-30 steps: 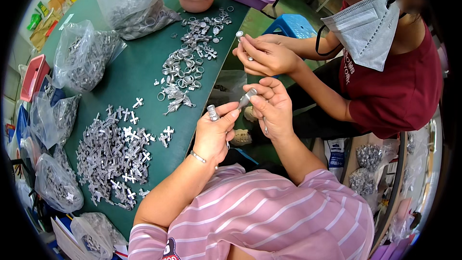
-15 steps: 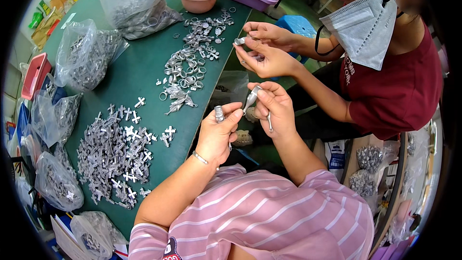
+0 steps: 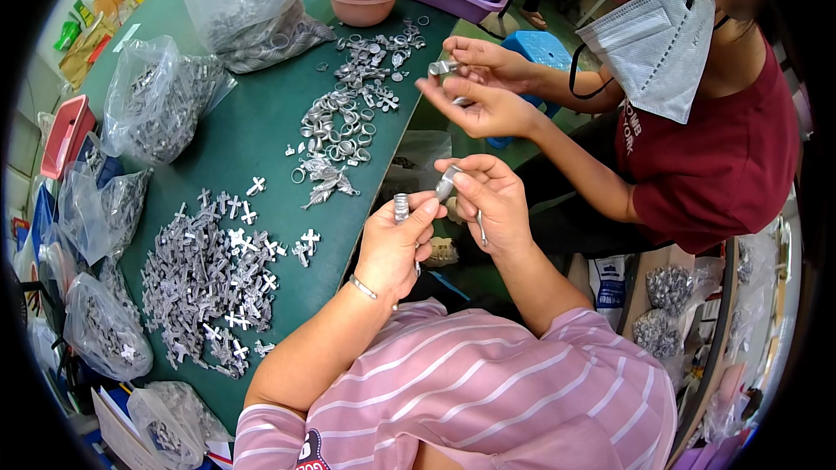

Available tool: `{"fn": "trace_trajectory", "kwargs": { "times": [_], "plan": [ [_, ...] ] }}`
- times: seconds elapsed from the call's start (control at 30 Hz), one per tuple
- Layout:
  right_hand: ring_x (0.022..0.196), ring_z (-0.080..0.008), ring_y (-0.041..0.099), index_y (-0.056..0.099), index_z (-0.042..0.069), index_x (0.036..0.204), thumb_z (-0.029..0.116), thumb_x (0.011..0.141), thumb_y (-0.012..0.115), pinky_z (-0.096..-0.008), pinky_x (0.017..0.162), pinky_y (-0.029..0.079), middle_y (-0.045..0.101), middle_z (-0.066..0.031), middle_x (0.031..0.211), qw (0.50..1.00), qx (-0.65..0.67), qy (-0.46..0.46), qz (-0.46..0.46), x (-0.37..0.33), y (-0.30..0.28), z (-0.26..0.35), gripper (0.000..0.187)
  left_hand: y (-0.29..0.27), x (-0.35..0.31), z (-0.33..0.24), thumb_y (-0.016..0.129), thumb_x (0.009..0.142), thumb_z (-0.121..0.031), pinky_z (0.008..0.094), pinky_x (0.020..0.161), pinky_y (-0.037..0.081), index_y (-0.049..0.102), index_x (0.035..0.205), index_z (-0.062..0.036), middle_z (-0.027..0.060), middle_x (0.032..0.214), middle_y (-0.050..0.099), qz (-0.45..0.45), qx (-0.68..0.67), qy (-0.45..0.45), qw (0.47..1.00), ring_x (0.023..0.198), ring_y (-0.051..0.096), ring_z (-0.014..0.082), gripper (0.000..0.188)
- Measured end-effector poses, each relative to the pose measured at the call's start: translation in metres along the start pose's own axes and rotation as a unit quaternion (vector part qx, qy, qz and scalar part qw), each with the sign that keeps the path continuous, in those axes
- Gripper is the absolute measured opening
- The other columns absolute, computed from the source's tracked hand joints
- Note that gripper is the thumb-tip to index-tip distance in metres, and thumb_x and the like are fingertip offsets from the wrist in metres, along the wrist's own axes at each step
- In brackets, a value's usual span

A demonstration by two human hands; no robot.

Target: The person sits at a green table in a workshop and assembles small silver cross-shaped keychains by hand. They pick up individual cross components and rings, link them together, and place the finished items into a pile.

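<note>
In front of my chest, off the table's edge, both hands close on a small silver metal piece [image 3: 447,183], rounded in shape; its kind is hidden by the fingers. My left hand [image 3: 387,244] pinches its lower end between thumb and finger. Silver rings, stacked or coiled [image 3: 401,207], sit around a finger of that hand. The upper part of the piece is gripped by my right hand [image 3: 496,209], with a thin metal rod [image 3: 482,228] jutting down below its fingers. Left of my hands, a heap of small grey metal crosses [image 3: 209,270] lies on the green table [image 3: 261,122].
Rings [image 3: 335,130] and small metal charms lie along the table's right side. Clear bags of metal parts [image 3: 161,100] line the left. A pink bowl [image 3: 361,0] stands at the back. At the right, a masked co-worker's hands [image 3: 488,91] hold a metal piece.
The silver piece has turned between my fingers and looks shorter, and my hands have drawn slightly closer together. The co-worker's hands have shifted on their metal piece.
</note>
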State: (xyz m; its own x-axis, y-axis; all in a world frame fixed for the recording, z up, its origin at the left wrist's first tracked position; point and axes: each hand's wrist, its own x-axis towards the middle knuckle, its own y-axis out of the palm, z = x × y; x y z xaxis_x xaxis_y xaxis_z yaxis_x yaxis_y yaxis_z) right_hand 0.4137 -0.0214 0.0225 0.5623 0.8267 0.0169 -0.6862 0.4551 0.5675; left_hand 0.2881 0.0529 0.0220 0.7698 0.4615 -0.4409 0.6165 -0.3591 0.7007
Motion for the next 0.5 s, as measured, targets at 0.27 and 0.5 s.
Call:
{"fn": "trace_trajectory", "kwargs": {
  "times": [0.27, 0.5],
  "plan": [
    [0.053, -0.0044, 0.046, 0.055, 0.0, 0.098, 0.0, 0.082, 0.058, -0.0153, 0.046, 0.035, 0.062, -0.0116, 0.094, 0.998, -0.05, -0.005, -0.038, -0.0002, 0.0029, -0.001, 0.017, -0.0001, 0.001, -0.001, 0.061, 0.083, -0.009, 0.0171, 0.042, 0.028, 0.057, 0.097, -0.0024, 0.0023, 0.078, 0.059, -0.014, 0.001, 0.024, 1.0, 0.05, 0.036, 0.0025, 0.016],
    [0.052, -0.0052, 0.044, 0.055, -0.002, 0.104, 0.002, 0.082, 0.058, -0.0162, 0.046, 0.034, 0.062, -0.0125, 0.095, 0.997, -0.068, 0.0, -0.02, -0.0012, 0.0003, -0.002, 0.022, -0.003, -0.0007, -0.0013, 0.06, 0.083, -0.011, 0.0173, 0.042, 0.029, 0.053, 0.1, -0.0029, 0.0027, 0.08, 0.057, 0.015, -0.021, 0.003, 1.0, 0.051, 0.038, 0.0037, 0.02]
  ]
}}
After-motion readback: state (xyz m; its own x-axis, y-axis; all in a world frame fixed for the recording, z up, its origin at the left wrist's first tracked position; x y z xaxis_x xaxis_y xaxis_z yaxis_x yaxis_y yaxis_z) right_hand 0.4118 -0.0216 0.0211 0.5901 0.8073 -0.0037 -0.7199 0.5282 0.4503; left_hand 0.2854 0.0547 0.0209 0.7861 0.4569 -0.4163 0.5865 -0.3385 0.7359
